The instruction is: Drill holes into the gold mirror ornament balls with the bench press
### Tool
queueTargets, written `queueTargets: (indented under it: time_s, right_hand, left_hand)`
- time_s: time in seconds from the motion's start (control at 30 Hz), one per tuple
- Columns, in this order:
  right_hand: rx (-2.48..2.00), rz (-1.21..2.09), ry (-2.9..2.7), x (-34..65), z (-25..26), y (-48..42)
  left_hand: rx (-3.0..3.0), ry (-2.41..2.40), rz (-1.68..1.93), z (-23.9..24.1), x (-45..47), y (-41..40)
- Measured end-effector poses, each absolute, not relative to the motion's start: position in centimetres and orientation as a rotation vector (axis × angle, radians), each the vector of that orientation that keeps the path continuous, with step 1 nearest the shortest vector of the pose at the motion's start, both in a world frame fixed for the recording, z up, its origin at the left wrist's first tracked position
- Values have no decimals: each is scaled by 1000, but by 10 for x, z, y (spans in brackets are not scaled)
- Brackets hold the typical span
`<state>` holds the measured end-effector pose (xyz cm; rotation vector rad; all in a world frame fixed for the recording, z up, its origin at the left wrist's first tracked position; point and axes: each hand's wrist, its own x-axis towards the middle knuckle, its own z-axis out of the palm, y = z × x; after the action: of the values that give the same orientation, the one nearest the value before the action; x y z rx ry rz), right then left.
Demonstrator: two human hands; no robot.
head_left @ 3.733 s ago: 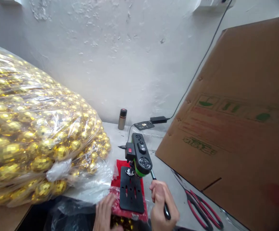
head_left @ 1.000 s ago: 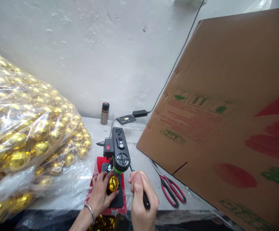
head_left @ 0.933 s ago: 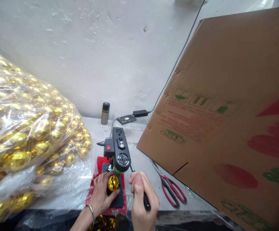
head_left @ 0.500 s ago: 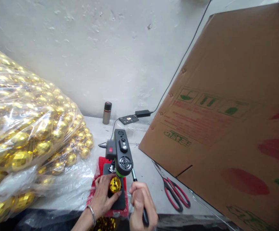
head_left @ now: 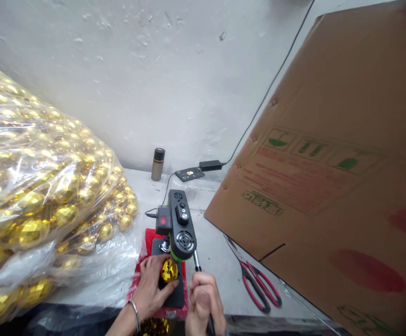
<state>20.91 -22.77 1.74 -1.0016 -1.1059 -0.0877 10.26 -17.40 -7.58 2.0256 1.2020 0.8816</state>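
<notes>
A small black and green bench drill press [head_left: 180, 226] stands on a black base plate [head_left: 178, 295] over a red cloth [head_left: 136, 284]. My left hand [head_left: 152, 290] is closed on a faceted gold ball [head_left: 169, 271], holding it on the base plate right under the drill head. My right hand [head_left: 203, 304] is wrapped round the press's lever handle [head_left: 196, 260], low at the front edge. A bracelet sits on my left wrist.
A huge clear plastic bag of gold balls [head_left: 38, 196] fills the left. A big tilted cardboard sheet [head_left: 332, 168] walls off the right. Red-handled scissors [head_left: 257, 287] lie by it. A small bottle [head_left: 157, 164], a power adapter [head_left: 210, 165] and its cable sit at the back wall.
My left hand brought a gold ball onto the base plate under the drill. Over the last second my right hand has pulled the lever down toward me.
</notes>
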Motion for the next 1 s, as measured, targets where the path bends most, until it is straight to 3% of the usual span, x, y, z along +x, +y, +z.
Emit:
queueTargets:
  time_s: [1.0]
  right_hand:
    - [-978,-221,-1109,212,2,-218]
  left_hand:
    - [2021,1222,857,-75,104,-174]
